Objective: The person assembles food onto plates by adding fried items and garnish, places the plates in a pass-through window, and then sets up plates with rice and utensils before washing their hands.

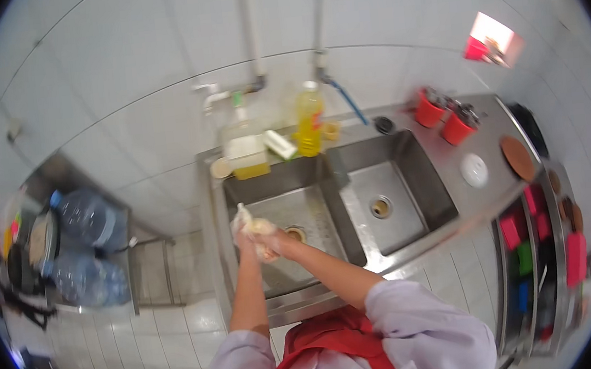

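Both of my hands meet over the left basin of a stainless steel double sink [297,205]. My left hand [243,232] and my right hand [267,238] press around a pale, soft, wet-looking item [250,222], perhaps a cloth or foam; blur hides its kind and which fingers grip it. Behind the basin stand a pump bottle with yellow liquid [247,157], a white block-shaped item [280,144] and a plastic bottle of yellow liquid [311,121]. A white plastic tap [212,95] sticks out from the wall above.
Right of the basins stand red cups of cutlery [430,110], a white bowl [474,170] and a brown round item [517,157]. A shelf rack with coloured containers [519,264] is at the lower right. Large clear plastic bottles [85,218] lie on a metal table at the left.
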{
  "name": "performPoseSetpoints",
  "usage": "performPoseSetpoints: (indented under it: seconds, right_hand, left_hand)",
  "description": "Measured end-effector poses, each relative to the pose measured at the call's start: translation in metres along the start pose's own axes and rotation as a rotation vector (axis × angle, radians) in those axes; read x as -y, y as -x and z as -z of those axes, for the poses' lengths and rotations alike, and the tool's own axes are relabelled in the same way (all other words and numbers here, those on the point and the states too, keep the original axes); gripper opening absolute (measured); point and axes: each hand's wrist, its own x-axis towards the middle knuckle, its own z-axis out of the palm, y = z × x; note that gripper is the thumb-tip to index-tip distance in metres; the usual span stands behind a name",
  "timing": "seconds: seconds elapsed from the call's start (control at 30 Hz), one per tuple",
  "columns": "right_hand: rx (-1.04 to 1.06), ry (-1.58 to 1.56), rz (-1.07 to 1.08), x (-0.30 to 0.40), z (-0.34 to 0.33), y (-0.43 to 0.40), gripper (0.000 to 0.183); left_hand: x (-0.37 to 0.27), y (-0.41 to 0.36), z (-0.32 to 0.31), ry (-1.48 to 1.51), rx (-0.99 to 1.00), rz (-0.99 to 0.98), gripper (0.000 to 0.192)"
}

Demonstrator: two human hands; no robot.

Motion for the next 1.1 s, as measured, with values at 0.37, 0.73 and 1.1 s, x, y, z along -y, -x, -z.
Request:
performPoseSetpoints:
  seconds: [0.37,0.73,1.1]
  right_hand:
    - [-0.752,-0.461,0.296,0.016,0.039,-0.157,0.027]
    - [-0.923,0.711,0.994,0.174,0.182,-0.124,0.038]
    - [-0.611,1.299,0.376,0.214,0.364,-0.124,0.037]
  left_hand:
    - [-0.070,0.070,-0.077,-0.027,0.437,0.110,0.054]
    - [-0.022,0.050,-0.082,-0.074,0.147,0.294,0.048]
    - [0.118,-0.027,-0.294,-0.842,0.197,0.079,0.076]
